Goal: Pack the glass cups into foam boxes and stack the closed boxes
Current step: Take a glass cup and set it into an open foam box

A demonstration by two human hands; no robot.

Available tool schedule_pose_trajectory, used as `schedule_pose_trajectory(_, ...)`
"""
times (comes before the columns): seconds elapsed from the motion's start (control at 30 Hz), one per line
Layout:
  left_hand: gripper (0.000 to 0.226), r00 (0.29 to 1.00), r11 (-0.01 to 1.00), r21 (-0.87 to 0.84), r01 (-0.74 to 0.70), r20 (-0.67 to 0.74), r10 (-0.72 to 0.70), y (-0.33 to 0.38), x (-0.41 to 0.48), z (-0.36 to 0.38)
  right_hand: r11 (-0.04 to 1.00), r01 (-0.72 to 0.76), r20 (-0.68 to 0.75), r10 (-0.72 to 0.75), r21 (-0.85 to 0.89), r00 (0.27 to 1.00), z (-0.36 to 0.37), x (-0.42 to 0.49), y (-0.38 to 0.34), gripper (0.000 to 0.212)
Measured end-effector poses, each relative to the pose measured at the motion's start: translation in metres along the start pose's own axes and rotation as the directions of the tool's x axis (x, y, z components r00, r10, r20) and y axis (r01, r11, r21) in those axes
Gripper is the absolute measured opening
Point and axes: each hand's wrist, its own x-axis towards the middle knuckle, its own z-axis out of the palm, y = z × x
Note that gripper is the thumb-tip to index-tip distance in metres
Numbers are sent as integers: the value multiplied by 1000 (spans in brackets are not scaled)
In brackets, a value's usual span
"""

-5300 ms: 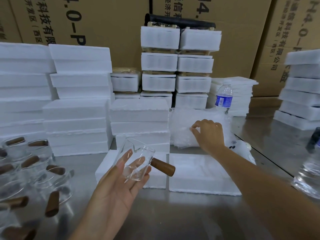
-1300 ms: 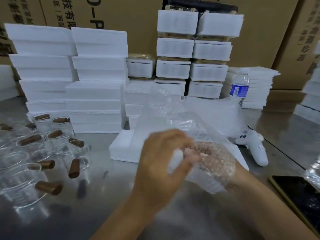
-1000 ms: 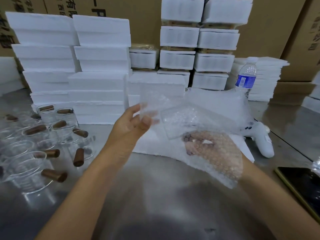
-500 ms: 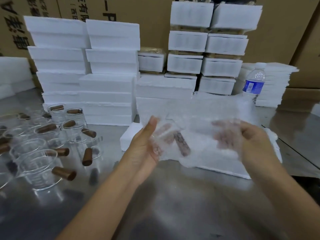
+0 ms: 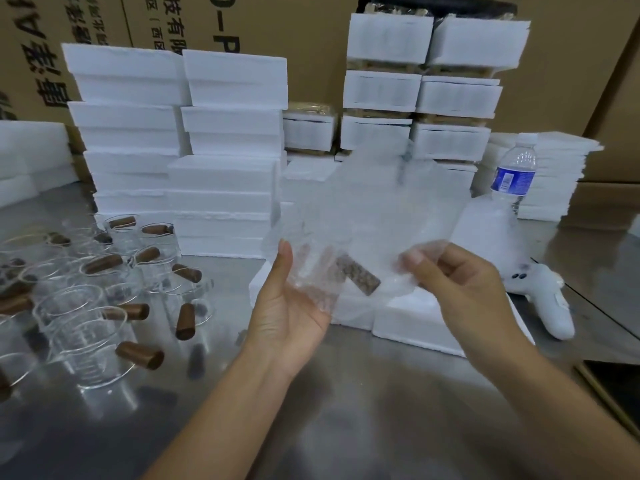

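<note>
Lying across spread left grip (image 5: 291, 306), glass cup (image 5: 358, 279); right grip (image 5: 460, 289) pinching bubble wrap (image 5: 374, 209)

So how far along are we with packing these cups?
Done: closed foam boxes stand stacked at the back, contents hidden. In hand: one cup, brown handle showing, sits in bubble wrap held up by the left hand and pinched by the right hand. Left: it isn't boxed yet, and many bare glass cups wait on the table.

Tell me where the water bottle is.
Head view, back right: the water bottle stands upright in front of the low foam stack, beyond the white controller.
</note>
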Motion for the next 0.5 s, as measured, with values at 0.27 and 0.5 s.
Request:
schedule_pose_trajectory(0.27,85,998,1000,31,-5,-66,7,-5,2,1,998,49,-58,-51,-25,997,9,32,-28,26)
schedule_pose_trajectory(0.5,46,976,989,96,-112,-175,128,-5,1,4,988,-95,56,89,121,995,26,23,-12,49)
